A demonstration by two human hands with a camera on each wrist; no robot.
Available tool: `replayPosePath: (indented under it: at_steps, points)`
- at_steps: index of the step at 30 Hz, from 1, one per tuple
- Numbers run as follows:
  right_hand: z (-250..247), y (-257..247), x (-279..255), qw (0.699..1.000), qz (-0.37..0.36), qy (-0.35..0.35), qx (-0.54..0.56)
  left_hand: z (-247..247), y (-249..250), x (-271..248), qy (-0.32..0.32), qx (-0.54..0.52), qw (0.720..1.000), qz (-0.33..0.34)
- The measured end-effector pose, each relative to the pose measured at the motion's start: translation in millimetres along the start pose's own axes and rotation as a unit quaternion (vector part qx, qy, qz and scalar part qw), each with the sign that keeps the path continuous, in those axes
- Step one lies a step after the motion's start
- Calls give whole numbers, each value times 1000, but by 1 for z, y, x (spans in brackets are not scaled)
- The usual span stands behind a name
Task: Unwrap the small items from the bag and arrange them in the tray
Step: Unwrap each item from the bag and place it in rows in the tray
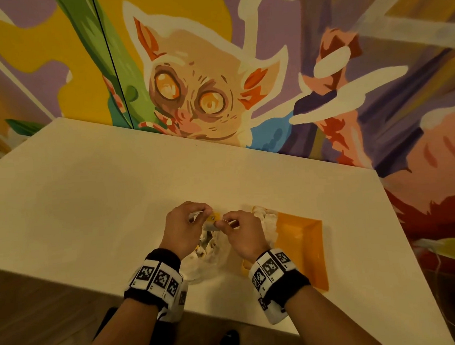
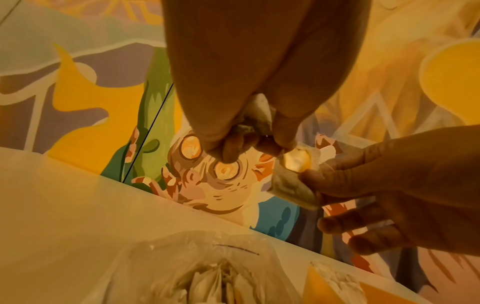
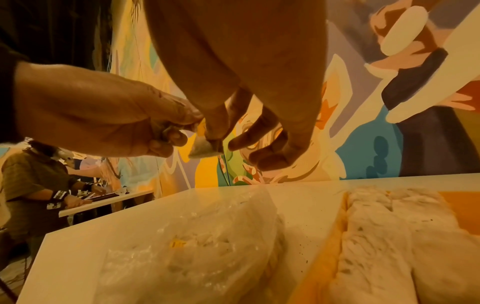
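A small item [image 1: 213,218] with a yellow part, half in its pale paper wrapper, is held above the clear plastic bag [image 1: 212,253]. My left hand [image 1: 201,216] pinches a torn piece of wrapper [image 2: 259,115] at its left end. My right hand [image 1: 221,222] pinches the item's right side [image 2: 293,176] between thumb and forefinger. The bag lies open on the table and holds several more white wrapped pieces [image 2: 207,277]. To its right sits the orange tray [image 1: 305,247], with several white pieces [image 1: 266,220] along its left side. In the right wrist view the item [image 3: 205,147] shows between both hands.
The white table [image 1: 90,207] runs up to a painted mural wall at the back, and its front edge is near my wrists. In the right wrist view another person [image 3: 33,185] works at a separate table far to the left.
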State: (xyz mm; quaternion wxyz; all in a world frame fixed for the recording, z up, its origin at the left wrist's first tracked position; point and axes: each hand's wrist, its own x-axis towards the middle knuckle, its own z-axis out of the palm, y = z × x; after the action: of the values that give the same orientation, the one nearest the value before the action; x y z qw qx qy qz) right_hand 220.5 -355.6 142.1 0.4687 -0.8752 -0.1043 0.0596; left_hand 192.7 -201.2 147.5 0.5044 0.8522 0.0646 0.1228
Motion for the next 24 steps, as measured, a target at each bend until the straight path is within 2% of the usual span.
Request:
replayPosePath:
  at_steps: [6,12,15,19,24]
  points:
    - [-2,2,1,1000,8,-20,12,7,3,-2,-6,-21,1000,0]
    - [-25,15,2,998,58,-27,17,19,1,-9,-19,-15,996,-84]
    - [-51,29,4,997,82,1,-9,33,-5,-15,-62,-22,990,-125]
    - [-80,57,10,988,140,19,-57,57,-8,-26,-167,44,979,-103]
    - [-82,78,14,955,249,-65,-150,82,-14,-34,-227,120,961,-102]
